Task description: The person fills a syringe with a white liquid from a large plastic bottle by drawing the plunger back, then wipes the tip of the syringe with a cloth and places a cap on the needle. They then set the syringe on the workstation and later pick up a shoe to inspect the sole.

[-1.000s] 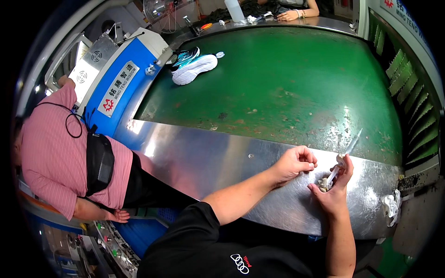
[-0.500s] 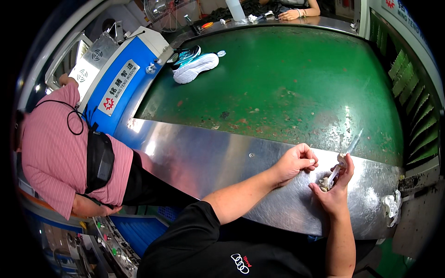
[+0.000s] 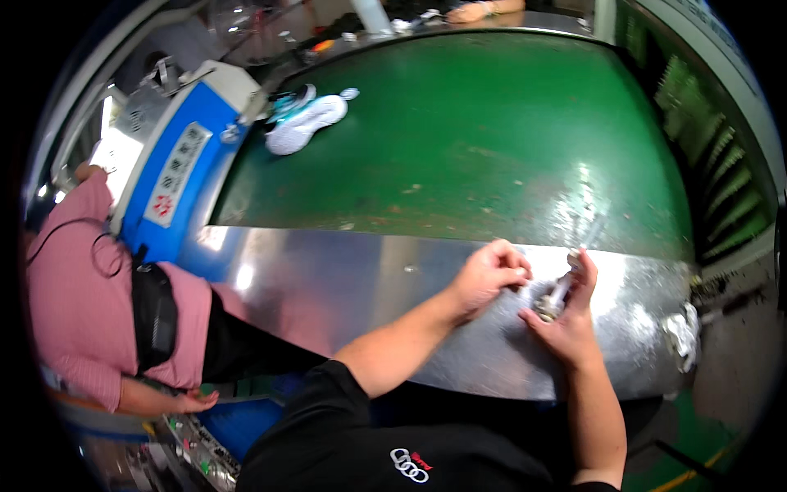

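My right hand (image 3: 574,324) is closed around a thin pale tool (image 3: 561,289), above the metal ledge (image 3: 344,271). A translucent tip points away from me, and whitish lumps, perhaps wrapping, sit along the shaft. Blur hides the tool's exact kind. To its left, a short gap away, my left hand (image 3: 488,279) has its fingers curled in a pinch. What it holds, if anything, does not show. Far left on the green conveyor belt (image 3: 459,139) lies a sneaker with its white sole (image 3: 307,125) turned toward me, against a teal and black shoe upper (image 3: 287,102).
A person in a pink striped shirt (image 3: 82,295) stands at left by a blue and white machine panel (image 3: 176,172). Another person's hand (image 3: 471,11) rests at the far edge. Crumpled white material (image 3: 680,336) hangs at the ledge's right end, below dark flaps (image 3: 705,139).
The view has shifted, so the surroundings sit further left and look more blurred. Both hands keep nearly the same pose, the right one still gripping the pale tool.
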### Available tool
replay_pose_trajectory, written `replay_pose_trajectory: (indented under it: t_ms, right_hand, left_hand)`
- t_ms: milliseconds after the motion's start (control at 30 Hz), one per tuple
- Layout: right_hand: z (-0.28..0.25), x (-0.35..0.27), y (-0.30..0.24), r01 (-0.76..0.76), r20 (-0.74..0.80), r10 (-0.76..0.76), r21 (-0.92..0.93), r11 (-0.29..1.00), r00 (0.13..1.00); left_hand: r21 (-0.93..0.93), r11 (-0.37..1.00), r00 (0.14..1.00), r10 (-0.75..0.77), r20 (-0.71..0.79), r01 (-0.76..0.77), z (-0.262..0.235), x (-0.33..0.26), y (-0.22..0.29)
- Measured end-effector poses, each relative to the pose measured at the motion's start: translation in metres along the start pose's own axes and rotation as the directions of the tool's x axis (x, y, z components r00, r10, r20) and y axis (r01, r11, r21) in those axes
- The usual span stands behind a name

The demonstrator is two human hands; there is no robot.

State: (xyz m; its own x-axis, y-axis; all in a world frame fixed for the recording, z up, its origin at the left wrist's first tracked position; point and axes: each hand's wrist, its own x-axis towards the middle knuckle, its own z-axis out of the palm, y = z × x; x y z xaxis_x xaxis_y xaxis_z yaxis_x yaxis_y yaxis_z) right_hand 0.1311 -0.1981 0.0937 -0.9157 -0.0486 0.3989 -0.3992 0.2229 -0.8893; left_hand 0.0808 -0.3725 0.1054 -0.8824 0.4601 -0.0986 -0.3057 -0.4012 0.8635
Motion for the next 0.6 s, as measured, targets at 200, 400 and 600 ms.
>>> replay_pose_trajectory:
  t_ms: [200,400,600]
  right_hand:
    - [0.000,0.011,0.002,0.178,0.047,-0.173,-0.140,0.974,0.984]
    - [-0.009,0.009,-0.007,0.166,0.019,-0.166,-0.198,0.966,0.986]
    - [0.002,0.010,0.000,0.122,0.068,-0.114,-0.116,0.986,0.991]
  left_hand:
    - [-0.009,1.000,1.000,0.013,-0.017,-0.013,-0.005,-0.003,0.000]
    - [0.006,1.000,0.996,-0.029,-0.088,0.030,0.013,-0.003,0.004]
    - [0.072,0.996,0.993,-0.043,-0.107,0.051,-0.002,-0.005,0.002]
